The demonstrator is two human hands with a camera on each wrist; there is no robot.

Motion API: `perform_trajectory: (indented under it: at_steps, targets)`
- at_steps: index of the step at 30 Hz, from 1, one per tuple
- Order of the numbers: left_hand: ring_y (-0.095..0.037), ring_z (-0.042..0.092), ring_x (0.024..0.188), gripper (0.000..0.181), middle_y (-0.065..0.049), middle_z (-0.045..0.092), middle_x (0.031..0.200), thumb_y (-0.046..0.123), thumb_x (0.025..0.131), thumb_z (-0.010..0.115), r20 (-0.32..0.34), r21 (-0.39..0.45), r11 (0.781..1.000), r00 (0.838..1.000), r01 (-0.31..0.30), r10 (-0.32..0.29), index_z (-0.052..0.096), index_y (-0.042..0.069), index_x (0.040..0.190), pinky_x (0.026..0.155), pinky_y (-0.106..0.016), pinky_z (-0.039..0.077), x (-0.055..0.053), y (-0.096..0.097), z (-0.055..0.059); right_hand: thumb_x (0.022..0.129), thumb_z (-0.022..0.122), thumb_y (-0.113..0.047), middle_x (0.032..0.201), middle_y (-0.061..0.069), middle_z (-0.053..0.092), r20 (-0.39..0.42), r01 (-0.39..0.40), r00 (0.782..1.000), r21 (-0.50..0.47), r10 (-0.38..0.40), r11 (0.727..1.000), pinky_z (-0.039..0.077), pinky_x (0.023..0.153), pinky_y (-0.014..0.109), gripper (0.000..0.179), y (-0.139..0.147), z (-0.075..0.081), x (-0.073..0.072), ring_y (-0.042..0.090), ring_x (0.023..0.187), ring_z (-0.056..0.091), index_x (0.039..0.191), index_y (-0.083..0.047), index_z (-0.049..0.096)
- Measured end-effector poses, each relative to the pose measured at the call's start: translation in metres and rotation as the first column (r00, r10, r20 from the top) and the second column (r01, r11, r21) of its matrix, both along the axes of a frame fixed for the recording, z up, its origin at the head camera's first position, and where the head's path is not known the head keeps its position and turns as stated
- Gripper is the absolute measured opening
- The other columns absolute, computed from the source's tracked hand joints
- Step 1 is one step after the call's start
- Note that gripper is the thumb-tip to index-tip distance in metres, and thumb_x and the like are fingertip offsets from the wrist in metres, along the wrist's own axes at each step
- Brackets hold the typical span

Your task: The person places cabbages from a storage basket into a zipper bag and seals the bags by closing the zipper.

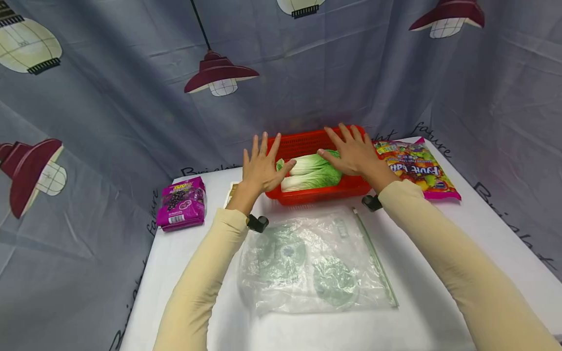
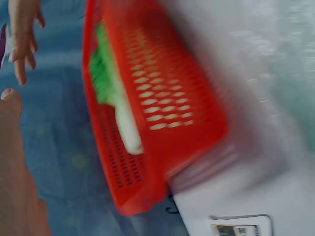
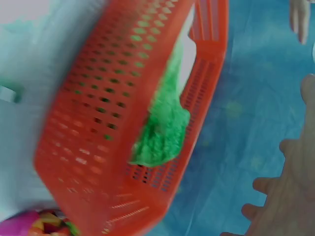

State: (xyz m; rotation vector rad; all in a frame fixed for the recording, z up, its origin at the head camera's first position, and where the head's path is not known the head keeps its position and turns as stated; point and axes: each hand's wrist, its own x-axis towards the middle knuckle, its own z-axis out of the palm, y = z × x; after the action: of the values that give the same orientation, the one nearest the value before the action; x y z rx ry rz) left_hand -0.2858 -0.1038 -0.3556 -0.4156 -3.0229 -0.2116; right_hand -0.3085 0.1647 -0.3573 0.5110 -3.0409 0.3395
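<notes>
Beyond the clear zip bag, at its 12 o'clock, the red basket is set with leafy cabbage lying inside, the white stalks pointed toward 9 o'clock and the green leaves toward 3. The left hand is held at the basket's 9 o'clock end and the right hand toward 2 o'clock; on both, the fingers are spread wide and nothing is gripped. No contact with the rim is shown in the wrist views. From the zip bag, the purple packet is found at 10 o'clock and the fruit candy packet at 2.

The basket, seemingly perforated plastic, is judged light and fairly stiff, with slight flex likely in its walls. It is best grasped under the rim at 9 and 3 o'clock, kept level so that the cabbage is not slid or bruised.
</notes>
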Motion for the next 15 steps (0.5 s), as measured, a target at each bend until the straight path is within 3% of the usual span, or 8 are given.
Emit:
perform_trajectory:
  at_steps: [8, 15]
  targets:
    - [-0.025, -0.020, 0.145, 0.084, -0.004, -0.009, 0.163, 0.078, 0.089, 0.021, -0.006, -0.098, 0.989, 0.994, 0.108, -0.109, -0.007, 0.035, 0.156, 0.113, -0.060, 0.000, 0.043, -0.004, -0.039, 0.094, 0.037, -0.068, 0.161, 0.019, 0.011, -0.097, -0.066, 0.993, -0.050, 0.061, 0.997, 0.007, 0.109, 0.068, 0.081, 0.014, -0.035, 0.045, 0.047, 0.144, 0.007, 0.158, -0.023, 0.018]
    - [-0.028, -0.019, 0.146, 0.082, -0.008, -0.009, 0.162, 0.069, 0.093, 0.031, -0.006, -0.126, 0.976, 0.983, 0.179, -0.181, -0.001, 0.031, 0.158, 0.113, -0.059, -0.001, 0.078, 0.000, -0.061, 0.094, 0.047, -0.060, 0.160, 0.018, 0.016, -0.144, -0.098, 0.986, -0.060, 0.089, 0.993, 0.012, 0.108, 0.069, 0.076, 0.025, -0.061, 0.089, 0.046, 0.144, 0.012, 0.157, -0.024, 0.025]
